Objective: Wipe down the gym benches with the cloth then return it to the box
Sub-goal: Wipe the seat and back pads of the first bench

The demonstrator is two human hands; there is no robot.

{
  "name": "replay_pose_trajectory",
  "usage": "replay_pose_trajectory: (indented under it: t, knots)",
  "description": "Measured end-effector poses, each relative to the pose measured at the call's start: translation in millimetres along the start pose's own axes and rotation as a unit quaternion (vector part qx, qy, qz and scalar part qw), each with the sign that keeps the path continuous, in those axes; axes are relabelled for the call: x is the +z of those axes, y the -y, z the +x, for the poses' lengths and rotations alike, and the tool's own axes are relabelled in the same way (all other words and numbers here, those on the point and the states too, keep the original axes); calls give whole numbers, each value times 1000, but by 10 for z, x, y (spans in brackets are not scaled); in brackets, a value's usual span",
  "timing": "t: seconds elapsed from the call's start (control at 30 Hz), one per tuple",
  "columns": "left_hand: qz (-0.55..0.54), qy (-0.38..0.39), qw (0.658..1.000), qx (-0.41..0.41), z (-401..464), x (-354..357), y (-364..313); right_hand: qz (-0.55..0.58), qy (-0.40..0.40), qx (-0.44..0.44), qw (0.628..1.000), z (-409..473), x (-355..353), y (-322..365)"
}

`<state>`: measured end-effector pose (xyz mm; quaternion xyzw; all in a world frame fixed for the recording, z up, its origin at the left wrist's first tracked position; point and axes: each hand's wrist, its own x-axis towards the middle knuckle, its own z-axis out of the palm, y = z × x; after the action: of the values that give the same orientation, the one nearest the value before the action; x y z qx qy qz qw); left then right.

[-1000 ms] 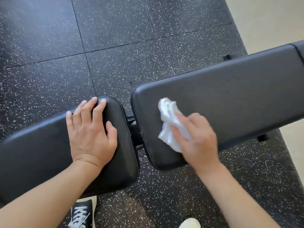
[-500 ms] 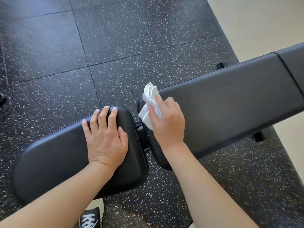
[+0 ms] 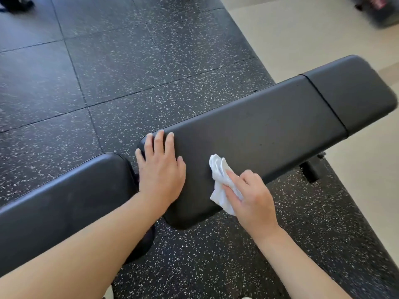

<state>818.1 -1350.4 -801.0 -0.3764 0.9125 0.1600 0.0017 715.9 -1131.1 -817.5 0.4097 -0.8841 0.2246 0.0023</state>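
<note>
A black padded gym bench runs across the view in two parts: a long back pad [image 3: 269,126] on the right and a shorter seat pad [image 3: 64,201] on the left. My left hand [image 3: 160,169] lies flat, fingers straight, on the near left end of the long pad. My right hand [image 3: 248,199] grips a crumpled white cloth [image 3: 219,175] and presses it onto the long pad's near edge. No box is in view.
Black speckled rubber floor tiles [image 3: 108,72] surround the bench, meeting a pale beige floor [image 3: 302,35] at the right. A bench foot [image 3: 311,171] shows under the long pad. A dark blurred object [image 3: 380,11] sits at the top right corner.
My left hand has shifted from the seat pad onto the left end of the long pad. My right hand has drawn the cloth from the pad's far left corner toward its near edge.
</note>
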Motion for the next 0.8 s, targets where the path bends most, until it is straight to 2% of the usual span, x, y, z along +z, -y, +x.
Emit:
replay_pose_trajectory:
  t: [0.1, 0.23, 0.37, 0.47, 0.63, 0.8]
  knots:
    - [-37, -54, 995, -72, -10, 220, -201, -4, -34, 71, 997, 91, -115, -336]
    - [-45, -104, 990, -81, -12, 337, -197, 4, -83, 153, 985, 341, 8, -252]
    - [-41, -110, 989, -86, -13, 334, -229, 19, -71, 76, 994, 611, 375, 481]
    - [-35, -125, 988, -85, 2, 340, -211, 68, -63, 72, 993, 765, 481, 741]
    - [-24, -138, 987, -72, 3, 366, -243, 66, -52, 25, 996, 647, 282, 396]
    - [-18, -137, 988, -74, 7, 360, -257, 14, -80, 40, 996, 245, 27, -335]
